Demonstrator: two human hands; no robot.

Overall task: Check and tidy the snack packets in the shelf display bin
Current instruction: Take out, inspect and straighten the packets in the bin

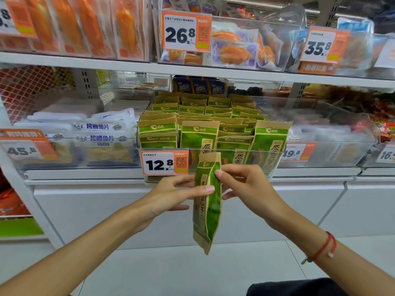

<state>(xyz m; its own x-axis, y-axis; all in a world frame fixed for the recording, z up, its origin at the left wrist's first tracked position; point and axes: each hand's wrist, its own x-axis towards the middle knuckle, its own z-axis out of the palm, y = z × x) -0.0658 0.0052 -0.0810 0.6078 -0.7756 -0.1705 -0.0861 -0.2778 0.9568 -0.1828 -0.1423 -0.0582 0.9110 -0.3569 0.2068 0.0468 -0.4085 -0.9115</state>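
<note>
Holding one green-and-kraft packet [207,201] edge-on before the clear display bin [275,159] (rows of matching packets [199,133] inside), we pinch it with left hand [171,194] and right hand [245,186], fingers closed on it.

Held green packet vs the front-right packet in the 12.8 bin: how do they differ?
The held packet is out of the bin, turned edge-on, pinched by the left hand and right hand. The front-right packet stands in the clear bin, face forward, untouched. Both share the same green-and-kraft design.

Green packet [207,201] between both hands [205,189]
</note>
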